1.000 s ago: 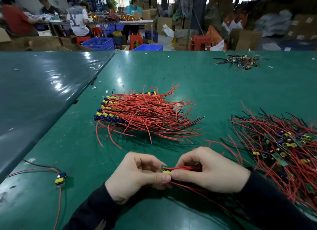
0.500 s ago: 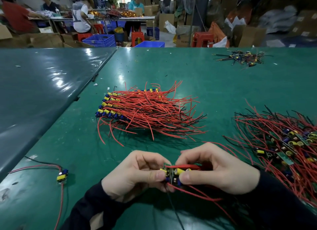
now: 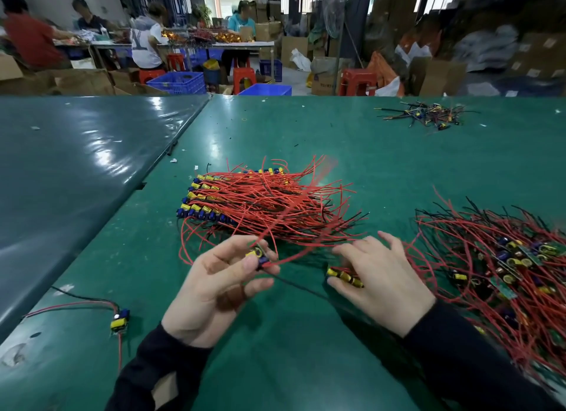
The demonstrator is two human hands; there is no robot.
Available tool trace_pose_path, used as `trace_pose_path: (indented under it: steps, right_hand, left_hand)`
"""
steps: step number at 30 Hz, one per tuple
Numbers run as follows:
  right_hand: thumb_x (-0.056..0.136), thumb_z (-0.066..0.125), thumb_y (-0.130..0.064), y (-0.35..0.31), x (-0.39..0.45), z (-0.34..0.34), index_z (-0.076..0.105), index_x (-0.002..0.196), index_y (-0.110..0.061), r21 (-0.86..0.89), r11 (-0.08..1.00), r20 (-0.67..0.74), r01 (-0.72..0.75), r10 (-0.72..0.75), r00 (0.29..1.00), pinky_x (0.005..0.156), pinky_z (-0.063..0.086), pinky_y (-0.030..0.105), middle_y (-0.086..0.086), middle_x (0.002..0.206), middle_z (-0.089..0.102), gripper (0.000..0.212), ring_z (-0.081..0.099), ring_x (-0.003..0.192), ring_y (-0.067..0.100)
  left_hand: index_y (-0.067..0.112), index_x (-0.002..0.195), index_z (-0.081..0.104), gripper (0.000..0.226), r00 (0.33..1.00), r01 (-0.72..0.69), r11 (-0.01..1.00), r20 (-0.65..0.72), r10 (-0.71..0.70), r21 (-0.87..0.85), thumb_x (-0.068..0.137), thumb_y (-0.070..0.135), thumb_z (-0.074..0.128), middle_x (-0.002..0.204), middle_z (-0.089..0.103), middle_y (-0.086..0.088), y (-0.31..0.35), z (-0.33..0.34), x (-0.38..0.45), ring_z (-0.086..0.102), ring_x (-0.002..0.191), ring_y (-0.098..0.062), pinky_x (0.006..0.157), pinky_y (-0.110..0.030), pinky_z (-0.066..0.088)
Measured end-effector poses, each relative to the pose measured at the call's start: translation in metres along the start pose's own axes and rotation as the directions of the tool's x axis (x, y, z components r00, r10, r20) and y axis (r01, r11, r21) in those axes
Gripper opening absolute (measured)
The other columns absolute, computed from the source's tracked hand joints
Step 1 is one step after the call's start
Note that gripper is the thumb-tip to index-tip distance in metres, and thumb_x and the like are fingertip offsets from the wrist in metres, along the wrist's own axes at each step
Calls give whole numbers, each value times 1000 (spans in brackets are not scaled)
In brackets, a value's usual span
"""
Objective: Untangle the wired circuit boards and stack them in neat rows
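A neat stack of wired circuit boards [image 3: 245, 202] lies in rows on the green table [image 3: 398, 159], its yellow and blue parts at the left and red wires trailing right. A tangled heap of boards [image 3: 502, 269] lies at the right. My left hand [image 3: 220, 285] pinches one small board [image 3: 258, 255] between thumb and fingers, its red wires blurred and sweeping up over the stack. My right hand [image 3: 376, 275] holds a few boards [image 3: 344, 276] under its curled fingers, low over the table. A black wire [image 3: 300, 288] runs between my hands.
A single board with red and black wires [image 3: 120, 318] lies at the near left. A small pile of scrap wires [image 3: 428, 116] sits far right. A darker table [image 3: 61, 171] adjoins on the left. People work at tables beyond, among crates, stools and boxes.
My hands have parted. The left one has drawn a single board away to the left and up, while the right one keeps the other boards and has moved right.
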State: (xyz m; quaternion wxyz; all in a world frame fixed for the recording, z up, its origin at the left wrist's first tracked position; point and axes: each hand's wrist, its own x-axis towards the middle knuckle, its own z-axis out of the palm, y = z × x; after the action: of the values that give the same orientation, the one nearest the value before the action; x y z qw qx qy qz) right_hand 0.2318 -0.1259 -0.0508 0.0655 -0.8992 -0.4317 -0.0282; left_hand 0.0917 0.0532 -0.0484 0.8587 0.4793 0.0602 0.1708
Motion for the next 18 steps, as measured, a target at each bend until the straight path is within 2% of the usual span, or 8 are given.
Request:
trace_pose_path:
  steps: [3, 6, 7, 8, 10, 12, 15, 18]
  right_hand:
    - [88, 58, -43, 3, -1, -5, 63, 111, -27, -25, 996, -179, 82, -85, 980, 108, 24, 41, -8, 114, 61, 28, 56, 112, 15]
    - [85, 67, -19, -3, -3, -12, 71, 78, -17, 379, 893, -455, 242, -48, 889, 75, 48, 26, -6, 75, 69, 8, 65, 71, 9]
    - [85, 70, -18, -10, -4, -16, 70, 72, -14, 628, 745, -366, 223, 30, 930, 65, 48, 22, -3, 67, 68, 13, 62, 61, 7]
    - [84, 70, -21, -16, -6, -20, 69, 72, -11, 835, 535, -166, 128, 24, 986, 60, 47, 20, 1, 64, 68, 16, 61, 57, 8]
    - [81, 66, -32, -27, -8, -22, 65, 86, -3, 949, 247, 245, -198, -179, 953, 60, 48, 20, 7, 72, 70, 29, 65, 59, 14]
    - [83, 64, -34, -33, -11, -17, 61, 98, -3, 918, 200, 393, -343, -334, 857, 63, 48, 22, 9, 80, 71, 35, 68, 65, 17]
    - [90, 51, -24, -37, -13, -9, 62, 94, -4, 926, 110, 376, -360, -336, 864, 58, 47, 24, 8, 67, 68, 23, 64, 53, 16]
    - [99, 41, -17, -36, -15, -8, 59, 84, -4, 932, 245, 336, -268, -303, 892, 55, 42, 31, -1, 43, 57, 27, 47, 33, 9]
  left_hand:
    - [9, 94, 74, 51, 998, -4, 996, -66, 10, 86, 49, 26, 91, 81, 71, -14, -10, 7, 1, 70, 71, -19, 56, -23, 55]
    - [14, 99, 72, 40, 995, -55, 974, -69, 72, 219, 60, 13, 83, 85, 72, -13, -20, 13, 0, 70, 80, -18, 62, -26, 55]
    - [17, 96, 74, 34, 993, -80, 961, -63, 100, 264, 64, 13, 83, 86, 73, -12, -22, 15, 0, 70, 82, -16, 65, -25, 55]
    - [19, 93, 74, 29, 990, -105, 950, -55, 126, 294, 66, 14, 82, 86, 73, -11, -24, 17, 0, 69, 82, -15, 68, -24, 55]
    - [19, 91, 74, 25, 984, -153, 930, -35, 174, 335, 66, 18, 79, 88, 73, -11, -26, 17, 0, 68, 82, -15, 73, -23, 53]
    - [15, 86, 73, 18, 978, -188, 898, -4, 207, 398, 68, 15, 76, 87, 73, -10, -27, 16, 1, 67, 84, -14, 76, -21, 51]
    - [13, 76, 74, 10, 979, -181, 863, 6, 203, 471, 66, 12, 73, 84, 73, -3, -29, 17, 0, 66, 83, -9, 74, -17, 49]
    - [16, 76, 70, 16, 972, -176, 768, -13, 233, 616, 62, 17, 77, 78, 70, 3, -27, 16, 0, 64, 78, -6, 65, -15, 47]
